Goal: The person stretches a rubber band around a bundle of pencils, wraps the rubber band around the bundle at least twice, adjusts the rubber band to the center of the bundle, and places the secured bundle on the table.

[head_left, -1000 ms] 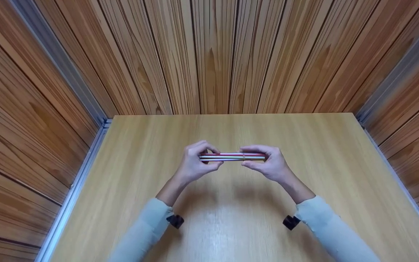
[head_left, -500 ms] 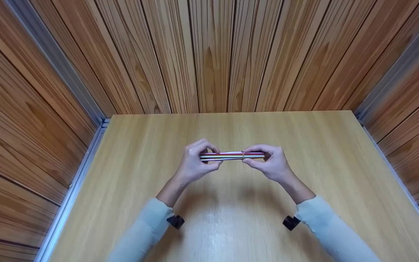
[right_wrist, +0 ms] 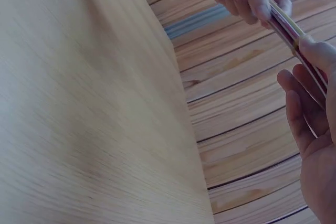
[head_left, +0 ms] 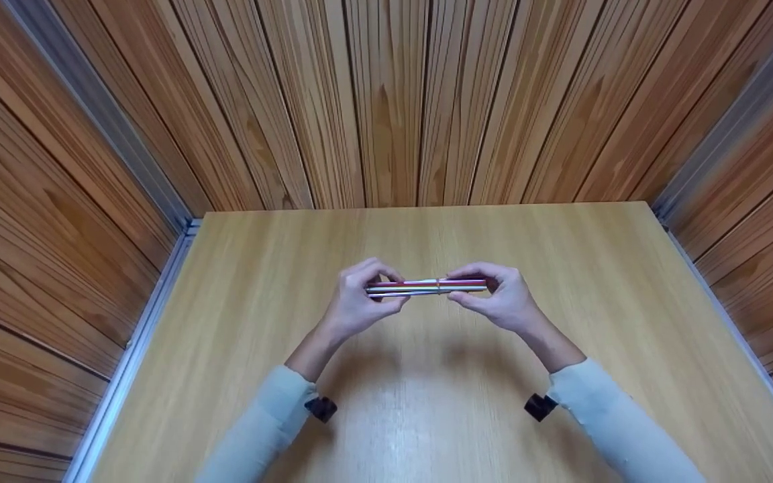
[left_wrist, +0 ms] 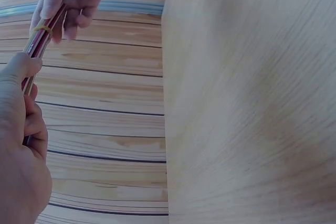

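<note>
Above the table, a bundle of slim coloured pencils [head_left: 420, 287] is held level between both hands in the head view. My left hand [head_left: 353, 302] grips its left end between thumb and fingers. The right end is pinched by my right hand [head_left: 504, 298], whose thumb lies close to a thin yellowish rubber band [head_left: 437, 286] round the bundle. In the left wrist view the rubber band [left_wrist: 43, 28] circles the pencils between the two hands. The right thumb is beside the rubber band [right_wrist: 296, 44] in the right wrist view. The pencils' ends are partly hidden by the hands.
The light wooden table [head_left: 386, 241] extends below both hands. Wood-plank walls [head_left: 386, 100] enclose its back and sides, with a metal rail [head_left: 125, 355] along the left edge. Small black wrist cameras [head_left: 321, 408] sit at the sleeve cuffs.
The rubber band has shifted left along the pencils, away from the right end. The right fingertips drew in slightly against the bundle. The left hand keeps its hold, nearly still.
</note>
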Available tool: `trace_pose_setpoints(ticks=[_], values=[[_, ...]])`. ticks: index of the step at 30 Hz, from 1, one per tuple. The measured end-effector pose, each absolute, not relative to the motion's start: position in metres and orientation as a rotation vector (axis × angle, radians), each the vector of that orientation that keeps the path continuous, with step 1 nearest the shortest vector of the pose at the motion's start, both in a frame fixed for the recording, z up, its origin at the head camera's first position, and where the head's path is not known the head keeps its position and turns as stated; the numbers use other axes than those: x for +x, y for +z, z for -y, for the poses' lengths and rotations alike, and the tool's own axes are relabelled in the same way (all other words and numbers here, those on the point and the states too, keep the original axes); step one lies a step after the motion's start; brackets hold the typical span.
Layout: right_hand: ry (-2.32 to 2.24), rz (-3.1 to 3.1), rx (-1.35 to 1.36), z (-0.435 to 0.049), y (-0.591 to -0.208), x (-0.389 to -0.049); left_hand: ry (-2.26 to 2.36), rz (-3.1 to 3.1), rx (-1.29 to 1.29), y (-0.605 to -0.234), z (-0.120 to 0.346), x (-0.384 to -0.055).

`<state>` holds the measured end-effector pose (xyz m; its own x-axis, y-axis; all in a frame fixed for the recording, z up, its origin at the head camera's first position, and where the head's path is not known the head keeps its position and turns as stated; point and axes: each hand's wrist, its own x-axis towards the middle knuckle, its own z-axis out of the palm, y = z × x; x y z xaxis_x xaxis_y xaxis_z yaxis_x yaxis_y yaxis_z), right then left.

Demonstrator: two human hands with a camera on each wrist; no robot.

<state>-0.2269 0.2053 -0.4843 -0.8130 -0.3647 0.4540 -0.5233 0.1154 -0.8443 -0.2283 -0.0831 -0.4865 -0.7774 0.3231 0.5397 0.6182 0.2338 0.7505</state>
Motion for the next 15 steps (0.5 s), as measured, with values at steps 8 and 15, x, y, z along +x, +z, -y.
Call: trace_pose_setpoints(ticks=[8,15], values=[[1.841,2.294,0.827,-0.197,-0.482,-0.225,-1.485,2.272,-0.890,-0.482,0.080,-0.222],[1.933,2.232,0.832,-0.189,-0.481,-0.222,-1.421,2.260,-0.931,-0.478,0.076,-0.220]])
